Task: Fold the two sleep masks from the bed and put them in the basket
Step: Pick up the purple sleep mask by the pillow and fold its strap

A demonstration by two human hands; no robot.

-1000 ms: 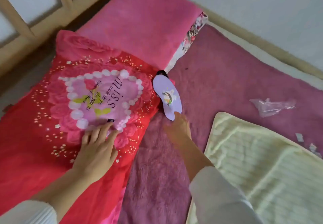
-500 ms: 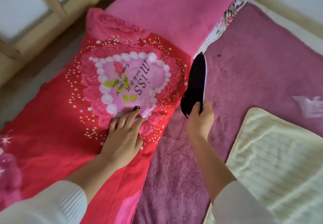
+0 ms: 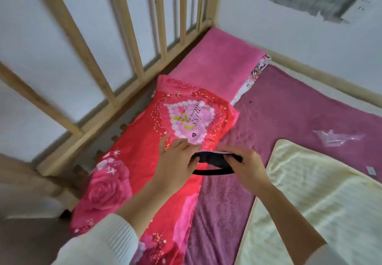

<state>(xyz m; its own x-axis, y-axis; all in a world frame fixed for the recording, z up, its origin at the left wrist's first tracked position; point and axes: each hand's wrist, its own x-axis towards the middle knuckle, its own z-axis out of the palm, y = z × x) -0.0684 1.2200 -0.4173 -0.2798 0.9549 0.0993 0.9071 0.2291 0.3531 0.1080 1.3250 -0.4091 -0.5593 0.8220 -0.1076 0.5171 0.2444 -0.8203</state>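
I hold one sleep mask (image 3: 213,160) between both hands above the bed, its black inner side towards me and a thin pale edge showing along its top. Its black elastic strap (image 3: 213,171) hangs in a loop below. My left hand (image 3: 175,165) grips the mask's left end, and my right hand (image 3: 250,167) grips the right end. No second mask and no basket show in this view.
A red pillow with a pink heart print (image 3: 186,120) lies under my hands, a pink pillow (image 3: 217,62) beyond it. A purple blanket (image 3: 289,107) covers the bed, with a pale yellow towel (image 3: 320,202) at right and a clear plastic wrapper (image 3: 334,138). Wooden slats (image 3: 128,43) stand at left.
My right hand lifted the mask off the bed beside the pillow and turned it black side up. My left hand left the pillow and took the mask's other end. The camera pulled back.
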